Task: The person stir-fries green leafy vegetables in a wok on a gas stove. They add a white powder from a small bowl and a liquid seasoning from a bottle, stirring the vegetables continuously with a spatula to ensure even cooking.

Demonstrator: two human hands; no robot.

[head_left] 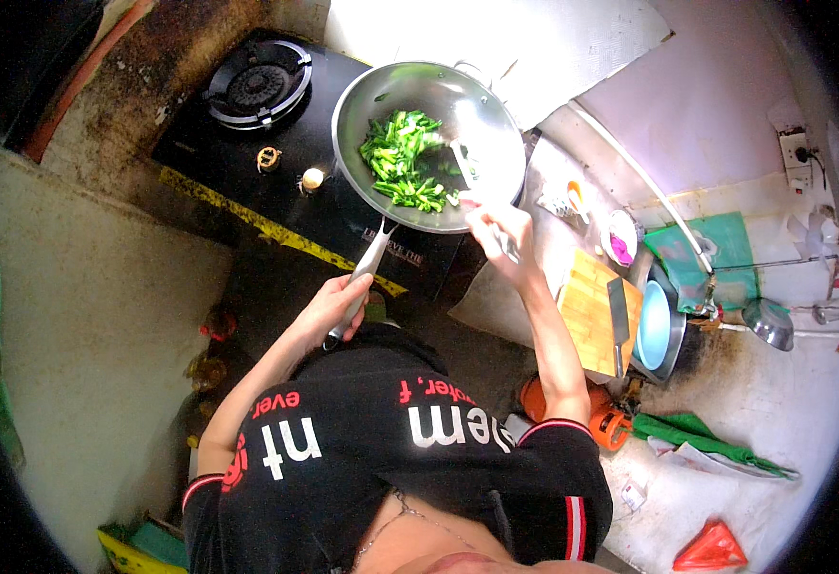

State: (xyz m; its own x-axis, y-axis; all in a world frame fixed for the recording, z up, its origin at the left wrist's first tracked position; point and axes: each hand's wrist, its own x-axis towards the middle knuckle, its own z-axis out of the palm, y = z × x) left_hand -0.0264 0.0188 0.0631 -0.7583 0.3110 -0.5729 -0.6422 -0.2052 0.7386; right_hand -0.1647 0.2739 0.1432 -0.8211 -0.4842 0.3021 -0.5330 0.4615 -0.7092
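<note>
A steel wok [358, 96] sits on the right side of the black gas stove [314, 215], with chopped green vegetables [402, 153] heaped left of its middle. My left hand [340, 303] is closed around the wok's long handle [373, 255], on the side nearest me. Over the wok's near right rim, my right hand [504, 241] grips a spatula [464, 165]. Its pale blade reaches into the pan, right of the greens. Part of the spatula's handle is hidden by my fingers.
A free burner [260, 86] and two knobs [312, 179] are at the left. On the right counter, a cleaver [618, 320] lies on a wooden cutting board [584, 304], beside a light blue basin [653, 323]. An orange gas cylinder [613, 430] stands below.
</note>
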